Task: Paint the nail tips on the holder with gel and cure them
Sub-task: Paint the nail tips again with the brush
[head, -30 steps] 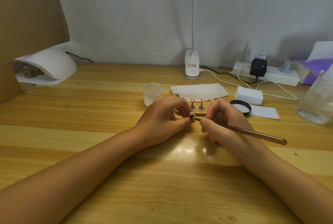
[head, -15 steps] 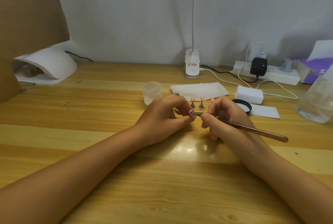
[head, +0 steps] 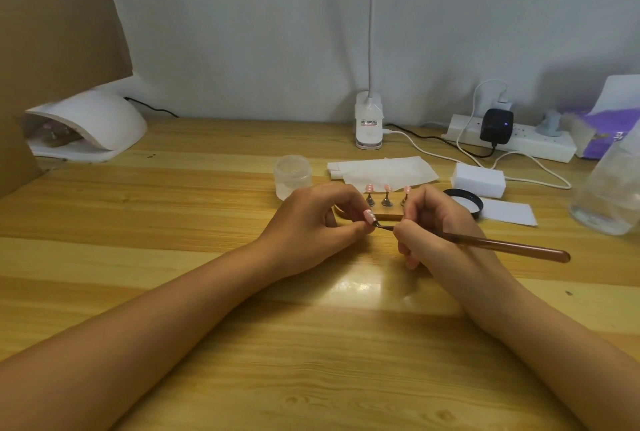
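Observation:
My left hand (head: 311,222) pinches a small pink nail tip (head: 369,215) between thumb and fingers. My right hand (head: 436,226) grips a brown gel brush (head: 512,247), its tip touching the nail tip. Just behind my hands sits the wooden holder (head: 384,215) with three pink nail tips (head: 387,188) on metal stands. A white curing lamp (head: 86,122) stands at the far left, with another holder dimly visible inside it. A clear gel jar (head: 292,176) is beside the left hand and its black lid (head: 465,200) lies right of the right hand.
A white clip lamp base (head: 369,125) stands at the back. A power strip (head: 512,139) with plugs and cables runs at the back right. White tissue (head: 381,170), a white block (head: 478,179), a paper slip (head: 507,212), a clear bottle (head: 609,195) and a cardboard panel (head: 52,32) are around.
The brush tip pulled back slightly from the held nail tip and has returned to touch it. Both hands stay in nearly the same place.

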A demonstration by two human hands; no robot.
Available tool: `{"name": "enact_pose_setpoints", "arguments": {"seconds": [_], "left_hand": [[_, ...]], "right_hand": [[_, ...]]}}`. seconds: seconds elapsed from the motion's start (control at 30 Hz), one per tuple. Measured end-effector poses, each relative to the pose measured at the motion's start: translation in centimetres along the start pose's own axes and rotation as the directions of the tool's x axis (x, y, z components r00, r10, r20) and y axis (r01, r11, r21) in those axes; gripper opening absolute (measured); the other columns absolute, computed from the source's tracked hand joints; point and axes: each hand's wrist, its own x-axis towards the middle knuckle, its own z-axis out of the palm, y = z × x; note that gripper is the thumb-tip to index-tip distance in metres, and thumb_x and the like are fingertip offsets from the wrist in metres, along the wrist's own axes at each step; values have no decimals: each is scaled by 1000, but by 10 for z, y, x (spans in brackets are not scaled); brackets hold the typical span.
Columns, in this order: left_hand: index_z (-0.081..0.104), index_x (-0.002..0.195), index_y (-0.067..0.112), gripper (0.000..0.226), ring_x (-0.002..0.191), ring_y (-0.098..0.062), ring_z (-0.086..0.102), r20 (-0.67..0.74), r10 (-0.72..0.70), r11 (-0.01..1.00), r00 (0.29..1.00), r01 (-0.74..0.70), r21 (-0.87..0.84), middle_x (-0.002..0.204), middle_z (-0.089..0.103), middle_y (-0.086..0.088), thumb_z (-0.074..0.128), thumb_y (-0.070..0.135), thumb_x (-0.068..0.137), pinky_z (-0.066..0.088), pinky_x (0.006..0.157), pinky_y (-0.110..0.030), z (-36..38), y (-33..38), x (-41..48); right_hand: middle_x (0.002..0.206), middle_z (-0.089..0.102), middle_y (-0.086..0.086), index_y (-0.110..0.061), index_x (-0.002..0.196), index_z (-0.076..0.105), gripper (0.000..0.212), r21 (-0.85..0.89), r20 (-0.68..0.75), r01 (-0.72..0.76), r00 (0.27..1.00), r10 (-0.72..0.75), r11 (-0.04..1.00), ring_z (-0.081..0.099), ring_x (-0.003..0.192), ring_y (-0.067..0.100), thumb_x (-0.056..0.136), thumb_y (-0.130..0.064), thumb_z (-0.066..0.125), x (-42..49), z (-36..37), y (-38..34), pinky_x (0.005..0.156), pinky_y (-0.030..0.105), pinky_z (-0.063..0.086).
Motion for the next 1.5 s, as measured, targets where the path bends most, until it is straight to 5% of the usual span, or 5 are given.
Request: {"name": "enact_pose_setpoints", "arguments": {"seconds": [0.17, 0.7, 1.3, 1.5], "left_hand": [[72, 92, 14, 6, 57, 16, 52, 9, -44, 999, 999, 44, 7, 84, 65, 12, 74, 18, 88, 34, 53, -5, 0, 1, 0], [67, 87, 20, 7, 61, 11, 54, 47, -78, 996, 996, 75, 54, 90, 68, 9, 74, 22, 87, 35, 55, -8, -1, 2, -1], [67, 87, 17, 9, 61, 12, 53, 55, -86, 995, 995, 83, 49, 90, 69, 7, 74, 22, 87, 34, 55, -7, -2, 4, -1], [65, 83, 25, 10, 61, 11, 52, 43, -94, 992, 995, 90, 89, 74, 57, 18, 75, 25, 85, 33, 55, -7, -2, 5, -1]], "right_hand": [[60, 58, -1, -11, 82, 55, 10, 65, -21, -16, 1000, 18, 998, 53, 54, 11, 87, -5, 60, 0, -1, 0, 49, 27, 45], [69, 63, 1, -11, 89, 56, 8, 76, -17, -18, 1000, 20, 997, 58, 53, 1, 90, -8, 63, 1, 0, 0, 49, 18, 46], [71, 65, 4, -11, 89, 56, 8, 46, -2, -29, 1000, 29, 999, 58, 53, 1, 90, -10, 63, 0, 1, -3, 48, 18, 47], [65, 66, -3, -12, 84, 56, 9, 2, 45, -20, 999, 20, 1000, 59, 55, 3, 87, -7, 63, 0, 1, -1, 51, 19, 49]]}}
